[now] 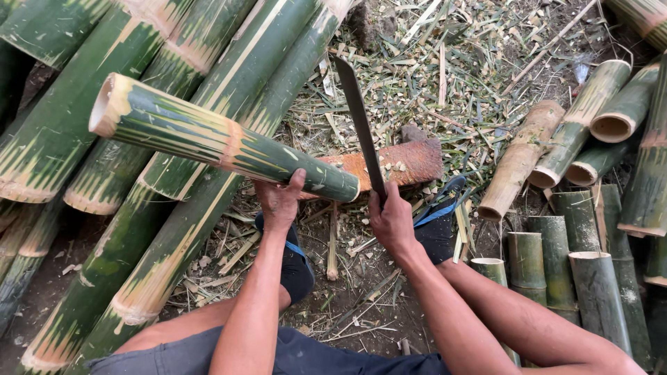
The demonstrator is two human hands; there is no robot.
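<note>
The bamboo section [222,142] lay tilted across the middle of the view, its near cut end resting on a reddish wooden block [410,163] and its open far end raised to the upper left. The left hand [280,201] gripped it from beneath, close to the near end, fingers wrapped round the green stalk. The right hand [392,222] was clenched on the handle of a long dark machete [361,125], whose blade stood upright just beside the near end of the section, tip pointing away from the person.

To work well here, the stalk seemed to need firm seating on the block, with the left fingers kept back from the cut end, since the blade stood close to them. A steady, straight blade would probably serve better than a slanted one.

Room was tight. Long bamboo poles [139,229] crowded the left side, running under the raised section. Short cut lengths [556,264] stood and lay to the right, near the right forearm. The person's feet, in blue-strapped sandals [438,215], sat just below the block, near the blade's line. Chips and splinters littered the ground [431,76] beyond the block, the most open stretch.
</note>
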